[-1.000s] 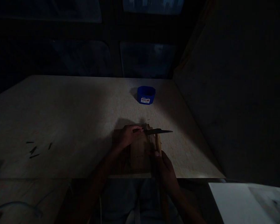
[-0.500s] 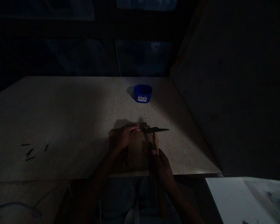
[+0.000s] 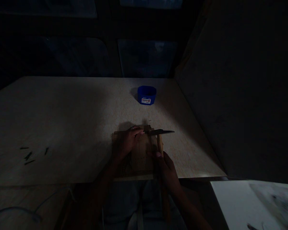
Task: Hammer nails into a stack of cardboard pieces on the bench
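Note:
My right hand (image 3: 169, 169) is wrapped around the wooden handle of a hammer (image 3: 160, 142). The hammer's long dark metal head lies crosswise at the top of the handle, over the right side of a brown wooden board (image 3: 141, 159). Above the board, my left hand (image 3: 132, 139) is closed in a pinch beside the left end of the hammer head. A small dark piece (image 3: 146, 132) shows at its fingertips; poor light hides its exact kind. The board lies at the table's front edge, partly covered by my left hand and forearm.
Beyond the board, a blue plastic tub (image 3: 147, 95) with a white label stands on the pale table (image 3: 86, 111). Several thin dark pieces (image 3: 28, 156) lie at the left. A tall dark panel (image 3: 242, 95) borders the right side. A cable (image 3: 14, 209) hangs at lower left.
The view has shifted very slightly and looks a little darker. Both hands and the hammer keep almost the same position over the board.

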A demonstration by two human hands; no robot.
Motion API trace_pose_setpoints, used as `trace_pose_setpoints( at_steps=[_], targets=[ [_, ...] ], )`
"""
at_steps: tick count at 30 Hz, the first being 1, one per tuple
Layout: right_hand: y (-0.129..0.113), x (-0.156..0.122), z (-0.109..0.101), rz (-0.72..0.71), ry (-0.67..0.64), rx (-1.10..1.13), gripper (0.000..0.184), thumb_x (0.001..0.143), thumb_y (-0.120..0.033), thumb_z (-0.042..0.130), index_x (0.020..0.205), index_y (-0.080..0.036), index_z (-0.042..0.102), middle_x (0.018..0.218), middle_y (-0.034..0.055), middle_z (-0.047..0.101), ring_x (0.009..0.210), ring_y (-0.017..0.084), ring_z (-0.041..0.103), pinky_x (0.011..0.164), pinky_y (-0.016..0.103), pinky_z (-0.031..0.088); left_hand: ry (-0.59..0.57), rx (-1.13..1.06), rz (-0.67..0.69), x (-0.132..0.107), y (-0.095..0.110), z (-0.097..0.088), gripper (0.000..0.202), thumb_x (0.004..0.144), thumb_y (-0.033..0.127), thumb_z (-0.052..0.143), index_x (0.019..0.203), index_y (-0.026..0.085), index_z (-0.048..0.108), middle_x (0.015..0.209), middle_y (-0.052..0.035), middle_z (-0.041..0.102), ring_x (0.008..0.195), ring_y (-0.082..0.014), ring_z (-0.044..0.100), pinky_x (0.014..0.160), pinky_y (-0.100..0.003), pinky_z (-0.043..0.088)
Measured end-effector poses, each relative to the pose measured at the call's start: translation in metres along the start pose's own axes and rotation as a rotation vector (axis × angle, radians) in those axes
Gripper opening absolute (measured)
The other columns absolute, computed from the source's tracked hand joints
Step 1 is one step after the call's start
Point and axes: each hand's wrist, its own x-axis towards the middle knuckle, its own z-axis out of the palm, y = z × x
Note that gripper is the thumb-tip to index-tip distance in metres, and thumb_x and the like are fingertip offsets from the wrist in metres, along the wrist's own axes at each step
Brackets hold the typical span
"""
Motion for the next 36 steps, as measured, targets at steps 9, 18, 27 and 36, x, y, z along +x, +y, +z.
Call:
trace_pose_setpoints(
  at_steps=[9,18,27,36],
  targets=[
    [-0.041,0.021,-0.028,-0.123,-0.119,-0.269,0.052,0.099,-0.061,0.041,0.105,-0.018,0.070,0.088,0.0073,0.073,0.080,0.022,0.066,0.068,0.029,0.046,-0.028,0.026,-0.004,0.000,0.009,-0.003,0.019,0.093,0.020,0.060,0.101,0.023,0.077,0.105,-0.0052,0.073,0.097,-0.0194,0.068,0.090,-0.033,0.054],
    [-0.070,0.032,-0.040,-0.301,-0.205,-0.580,0.043,0.104,-0.048,0.036,0.118,-0.017,0.061,0.076,0.0048,0.071,0.065,0.020,0.066,0.058,0.027,0.042,-0.049,0.084,0.018,-0.002,0.007,-0.003,0.021,0.095,0.020,0.059,0.104,0.024,0.077,0.107,-0.0051,0.072,0.098,-0.0185,0.068,0.092,-0.032,0.054],
    [-0.058,0.034,-0.038,-0.297,-0.249,-0.612,0.039,0.103,-0.043,0.035,0.117,-0.018,0.061,0.086,0.0084,0.075,0.074,0.022,0.072,0.062,0.028,0.045,-0.022,0.127,0.051,-0.003,0.005,-0.001,0.018,0.095,0.021,0.060,0.101,0.022,0.077,0.101,-0.0055,0.072,0.092,-0.0179,0.068,0.085,-0.032,0.054],
    [-0.065,0.035,-0.037,-0.323,-0.240,-0.655,0.039,0.103,-0.042,0.035,0.117,-0.017,0.061,0.080,0.0076,0.074,0.069,0.022,0.071,0.059,0.027,0.043,-0.027,0.105,0.069,-0.004,0.004,0.000,0.018,0.096,0.022,0.059,0.100,0.023,0.077,0.100,-0.0051,0.071,0.092,-0.0172,0.067,0.084,-0.030,0.054]
  ],
)
